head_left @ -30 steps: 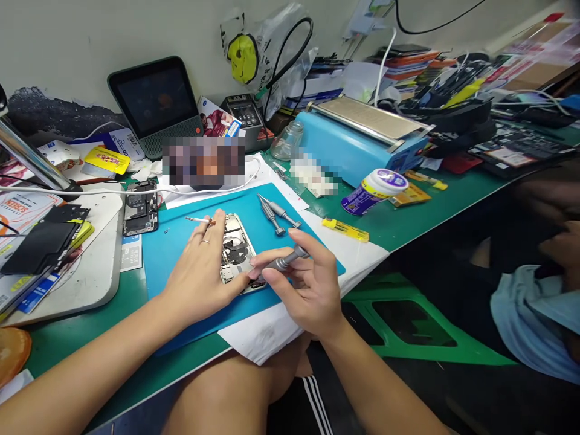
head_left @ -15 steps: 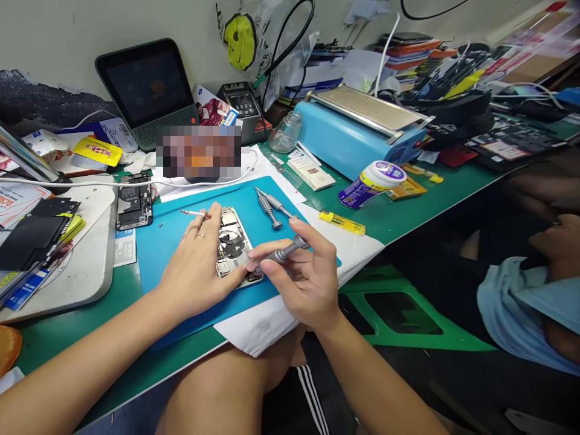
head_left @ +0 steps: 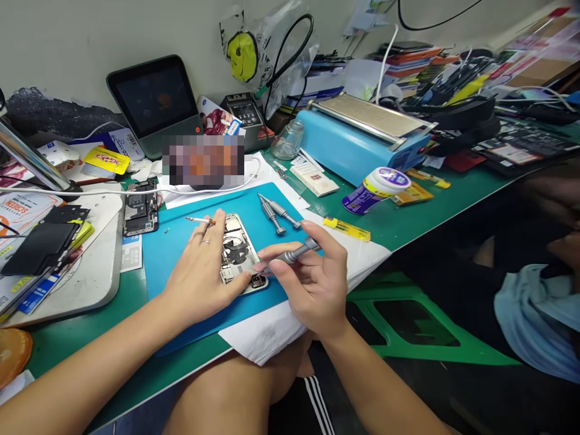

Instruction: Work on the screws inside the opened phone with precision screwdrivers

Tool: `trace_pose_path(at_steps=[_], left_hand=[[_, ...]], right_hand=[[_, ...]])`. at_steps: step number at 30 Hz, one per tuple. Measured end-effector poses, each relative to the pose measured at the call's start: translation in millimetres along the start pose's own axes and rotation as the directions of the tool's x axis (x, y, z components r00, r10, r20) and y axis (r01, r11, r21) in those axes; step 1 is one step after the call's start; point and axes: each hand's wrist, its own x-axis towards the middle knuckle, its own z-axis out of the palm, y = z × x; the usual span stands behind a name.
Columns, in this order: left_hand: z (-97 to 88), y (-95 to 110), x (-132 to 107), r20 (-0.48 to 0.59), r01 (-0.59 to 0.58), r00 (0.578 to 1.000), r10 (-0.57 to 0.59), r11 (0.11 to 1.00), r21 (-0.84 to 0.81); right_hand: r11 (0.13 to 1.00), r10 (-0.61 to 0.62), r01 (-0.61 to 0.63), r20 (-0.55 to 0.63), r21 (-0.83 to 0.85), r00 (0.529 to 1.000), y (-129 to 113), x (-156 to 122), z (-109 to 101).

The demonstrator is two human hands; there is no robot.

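An opened phone (head_left: 236, 244) with bare inner parts lies on a blue mat (head_left: 167, 254). Along its left side rests my left hand (head_left: 199, 257), thumb at the lower end and fingers towards the top, steadying it. What looks like a cigarette (head_left: 199, 220) sticks out between those fingers. In my right hand (head_left: 315, 275) is a grey precision screwdriver (head_left: 294, 252), tilted, gripped by thumb and fingers. Its tip points at the lower right of the phone; I cannot tell whether it touches. Two more grey screwdrivers (head_left: 277, 212) lie on the mat beyond.
Tiny screws (head_left: 167, 231) and another opened phone (head_left: 141, 208) are to the left. A yellow lighter (head_left: 347, 229), a purple-and-white tub (head_left: 376, 188) and a blue machine (head_left: 348, 142) stand right and behind. A person in light blue clothing (head_left: 534, 320) sits at the right.
The whole view has shifted slightly, so everything appears a little lower and further right. The screwdriver stays at the phone's lower end, and both hands keep nearly the same pose.
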Motion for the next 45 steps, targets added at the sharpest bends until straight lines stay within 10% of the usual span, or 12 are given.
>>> trace_pose_path(at_steps=[19,23,28,45], left_hand=[[-1.6,-0.3,-0.7,0.001,-0.004,1.0,0.004,0.999,-0.033],[-1.1,-0.5,-1.0,0.012,0.003,1.0,-0.002,1.0,-0.022],[-0.6,-1.4,-1.1,-0.008,-0.016,1.0,0.016,0.999,-0.028],[-0.8,-0.6,0.4,-0.011,-0.008,1.0,0.008,1.0,0.004]], right_hand=[[1.0,0.016,-0.014,-0.188,0.015,0.982,-8.3,9.1,-12.2],[0.97,-0.067,0.074,0.037,-0.23,0.997,-13.2,13.5,-28.5],[0.878,0.03,0.197,0.461,-0.437,0.887,-10.2,20.8,-36.6],[0.846,0.078,0.279,0.622,-0.455,0.779,-2.1,25.3,-38.1]])
